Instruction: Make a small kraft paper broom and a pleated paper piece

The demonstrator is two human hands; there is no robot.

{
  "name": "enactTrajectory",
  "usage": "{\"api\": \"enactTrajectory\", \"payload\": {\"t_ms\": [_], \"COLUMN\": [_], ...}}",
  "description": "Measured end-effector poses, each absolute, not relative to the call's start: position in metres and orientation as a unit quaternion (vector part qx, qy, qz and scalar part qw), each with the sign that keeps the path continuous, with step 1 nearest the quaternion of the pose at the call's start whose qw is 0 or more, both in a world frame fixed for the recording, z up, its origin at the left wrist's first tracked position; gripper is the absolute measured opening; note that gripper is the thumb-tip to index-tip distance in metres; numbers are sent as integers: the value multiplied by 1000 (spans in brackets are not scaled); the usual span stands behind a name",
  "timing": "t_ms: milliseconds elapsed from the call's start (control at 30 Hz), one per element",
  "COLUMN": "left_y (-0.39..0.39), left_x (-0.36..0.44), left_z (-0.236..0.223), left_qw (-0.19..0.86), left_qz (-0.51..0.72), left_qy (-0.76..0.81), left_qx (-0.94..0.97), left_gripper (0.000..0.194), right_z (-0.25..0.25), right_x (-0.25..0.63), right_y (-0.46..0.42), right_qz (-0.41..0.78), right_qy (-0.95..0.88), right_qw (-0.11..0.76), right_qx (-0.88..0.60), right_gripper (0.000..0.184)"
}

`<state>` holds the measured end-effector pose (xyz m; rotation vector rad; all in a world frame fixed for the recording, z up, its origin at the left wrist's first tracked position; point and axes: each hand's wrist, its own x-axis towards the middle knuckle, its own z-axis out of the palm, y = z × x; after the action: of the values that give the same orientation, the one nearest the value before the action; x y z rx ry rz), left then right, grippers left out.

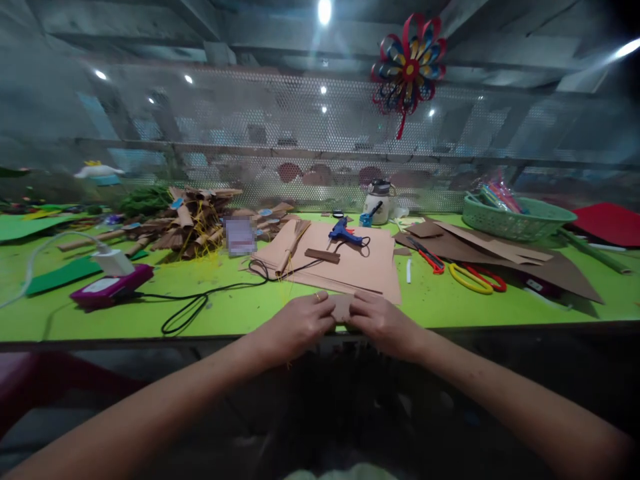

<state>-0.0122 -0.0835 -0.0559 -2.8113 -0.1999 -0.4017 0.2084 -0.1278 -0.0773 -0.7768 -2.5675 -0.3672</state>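
At the front edge of the green table, my left hand (306, 320) and my right hand (381, 321) grip a small piece of brown paper (342, 309) from either side. The fingers of both hands are curled closed on it, and they cover its ends. Just beyond my hands lies a stack of tan paper sheets (370, 270). On that stack rest a blue glue gun (346, 233), a dark brown paper strip (323, 256) and a rolled, fan-like paper piece (293, 248).
A purple power strip (111, 285) with a black cord sits left. Behind it is a pile of brown paper rolls (187, 223). To the right are scissors (473, 277), brown sheets (555, 270) and a green basket (520, 220). A white bottle (379, 202) stands at the back.
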Motion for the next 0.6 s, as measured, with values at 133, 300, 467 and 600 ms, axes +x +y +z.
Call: {"api": "enactTrajectory", "payload": {"t_ms": [133, 300, 467, 600], "left_y": [-79, -74, -68, -63], "left_x": [-16, -22, -25, -25], "left_z": [-59, -62, -61, -59], "left_qw": [68, -69, -131, -176], "left_qz": [-157, -178, -183, -184], "left_qy": [-114, -165, -174, -182], "left_qx": [-979, -968, -959, -950], "left_gripper": [23, 25, 26, 22], "right_z": [-71, -66, -67, -64], "right_x": [212, 219, 224, 226], "right_y": [-130, -129, -122, -118], "right_qz": [-44, 81, 175, 214], "right_qy": [-927, -896, -855, -853], "right_qw": [211, 263, 339, 330], "right_qx": [-307, -348, -351, -344], "right_gripper": [29, 21, 10, 9]}}
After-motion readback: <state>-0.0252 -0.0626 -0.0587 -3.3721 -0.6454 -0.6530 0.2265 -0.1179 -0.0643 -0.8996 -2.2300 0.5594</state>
